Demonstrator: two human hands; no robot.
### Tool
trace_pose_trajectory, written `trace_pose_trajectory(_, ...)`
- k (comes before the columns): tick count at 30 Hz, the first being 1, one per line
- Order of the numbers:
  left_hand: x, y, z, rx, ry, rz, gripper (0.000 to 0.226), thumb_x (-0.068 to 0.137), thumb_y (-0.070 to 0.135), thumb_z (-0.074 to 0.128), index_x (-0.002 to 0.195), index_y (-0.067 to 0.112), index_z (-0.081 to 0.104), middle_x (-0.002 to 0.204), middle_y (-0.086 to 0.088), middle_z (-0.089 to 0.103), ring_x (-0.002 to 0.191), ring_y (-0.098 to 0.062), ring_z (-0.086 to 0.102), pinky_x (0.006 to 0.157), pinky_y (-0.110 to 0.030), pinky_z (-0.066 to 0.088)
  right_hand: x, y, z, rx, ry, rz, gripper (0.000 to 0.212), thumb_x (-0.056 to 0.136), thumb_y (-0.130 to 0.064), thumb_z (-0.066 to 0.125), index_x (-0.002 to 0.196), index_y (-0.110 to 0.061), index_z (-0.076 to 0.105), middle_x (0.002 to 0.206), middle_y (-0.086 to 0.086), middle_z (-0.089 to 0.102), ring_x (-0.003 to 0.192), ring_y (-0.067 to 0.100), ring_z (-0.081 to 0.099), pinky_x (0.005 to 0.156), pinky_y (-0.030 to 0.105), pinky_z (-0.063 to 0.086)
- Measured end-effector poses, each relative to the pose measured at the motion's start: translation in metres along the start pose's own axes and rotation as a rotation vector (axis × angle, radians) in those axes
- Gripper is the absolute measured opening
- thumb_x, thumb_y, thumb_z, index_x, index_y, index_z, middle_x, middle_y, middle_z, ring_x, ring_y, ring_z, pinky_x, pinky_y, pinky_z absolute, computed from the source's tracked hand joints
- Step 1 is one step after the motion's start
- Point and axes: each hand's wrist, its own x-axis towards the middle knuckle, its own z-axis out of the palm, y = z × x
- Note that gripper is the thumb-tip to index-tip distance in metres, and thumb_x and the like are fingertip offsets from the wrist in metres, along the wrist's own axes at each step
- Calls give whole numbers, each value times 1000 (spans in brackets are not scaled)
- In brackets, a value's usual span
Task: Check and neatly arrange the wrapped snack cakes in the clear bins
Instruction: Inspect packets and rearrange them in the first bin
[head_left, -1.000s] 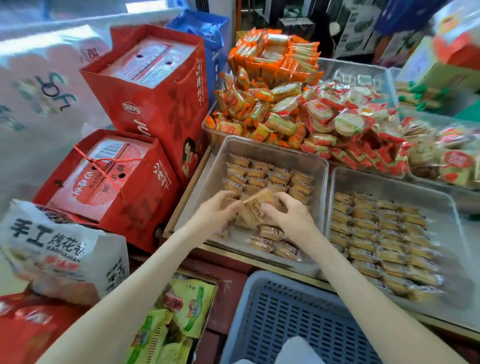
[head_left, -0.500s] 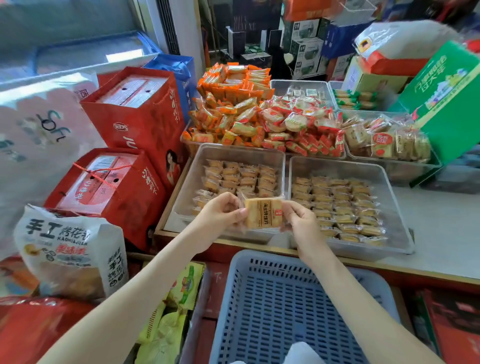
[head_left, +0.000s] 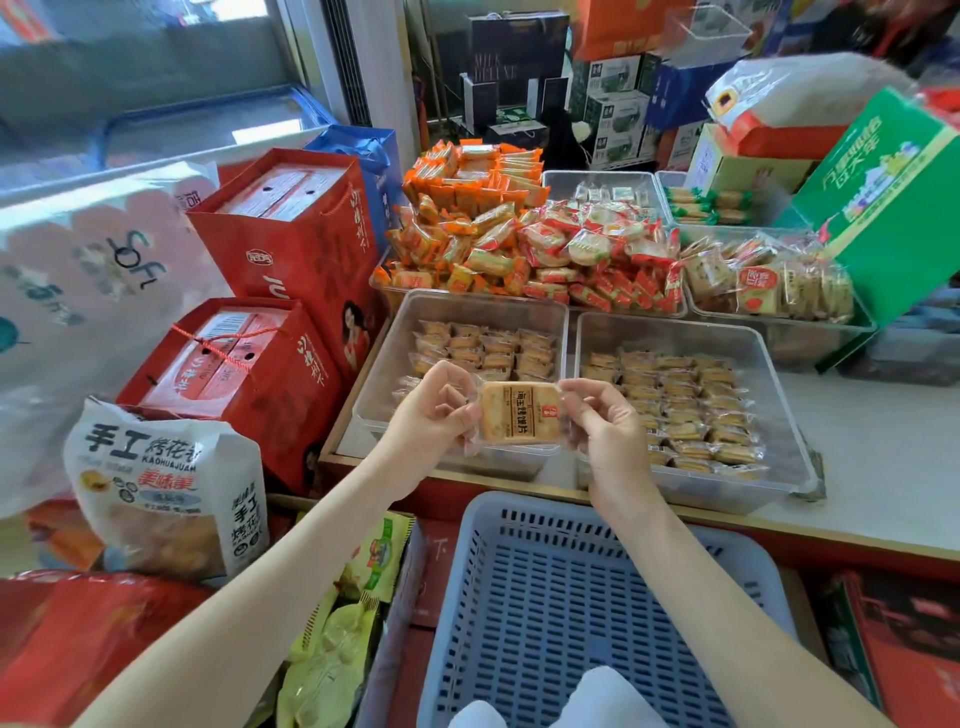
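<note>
Pinching the wrapped snack cake (head_left: 519, 413) with clamped fingers (head_left: 454, 382), the left hand (head_left: 434, 415) and right hand (head_left: 605, 431) are holding it above the clear bin (head_left: 384, 358) at 12 o'clock.

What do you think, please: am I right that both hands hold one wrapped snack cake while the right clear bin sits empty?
Not quite. The head view shows the right clear bin holding rows of wrapped cakes, not empty. The rest stands: the left hand and right hand both hold one wrapped snack cake.
</note>
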Motion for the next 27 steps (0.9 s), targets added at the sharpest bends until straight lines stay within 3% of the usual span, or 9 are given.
trace_pose_trajectory(5,3,2,-10,-46,-16,2,14,95,-2,54,95,12,53,66,2,53,61,-16,53,56,-25,48,5,-5,-3,-166,-65,-87,12,97,-15,55,92,-10,66,74,13,65,53,13,52,48,17,41)
trace_pose_trajectory(9,3,2,-16,-59,-48,14,13,95,-1,54,96,11,51,74,-13,48,65,-21,52,58,-27,50,10,-9,-3,-194,-64,-91,16,98,-18,53,89,-12,65,77,5,67,61,14,56,52,18,45)
trace_pose_trajectory(12,2,0,-15,-80,-58,8,11,95,-2,53,97,8,49,70,-4,50,62,-20,53,59,-27,51,9,-11,-1,-82,-51,-50,18,99,-16,51,88,-12,65,75,0,66,61,10,54,51,16,43)
trace_pose_trajectory(14,2,-1,-15,-95,-49,-13,10,95,-2,54,98,6,49,67,1,53,61,-19,54,61,-30,53,8,-10,0,-32,-60,-35,19,99,-16,51,89,-12,66,79,3,66,68,14,55,58,20,47)
trace_pose_trajectory(16,3,1,-13,-86,-9,-64,8,95,3,57,100,8,53,71,-2,56,67,-22,58,65,-34,55,7,-11,3,5,-52,-13,19,100,-15,50,89,-12,65,82,3,69,73,14,62,63,22,51)
trace_pose_trajectory(19,4,5,-3,135,164,-153,15,96,15,59,110,20,57,91,-1,64,84,-18,66,78,-36,59,6,-16,9,68,3,22,18,101,-15,47,89,-12,60,81,2,67,69,7,65,55,20,51)
trace_pose_trajectory(21,2,9,7,259,201,-141,23,97,27,58,119,23,56,99,9,65,92,-9,65,83,-31,57,5,-16,13,43,26,5,16,100,-17,49,88,-13,60,83,2,67,78,17,66,62,31,55)
trace_pose_trajectory(24,-2,13,24,122,-7,-180,42,92,45,58,129,24,54,113,10,66,103,-5,64,90,-29,55,-5,-11,23,-96,-62,-93,13,98,-20,53,92,-13,61,89,6,70,84,30,67,74,43,58)
trace_pose_trajectory(27,-2,6,29,99,0,-181,45,86,42,70,123,24,53,113,8,64,102,-8,63,88,-29,55,-15,-6,30,-283,-195,-210,19,100,-11,47,101,-21,63,95,1,69,94,15,66,86,34,55)
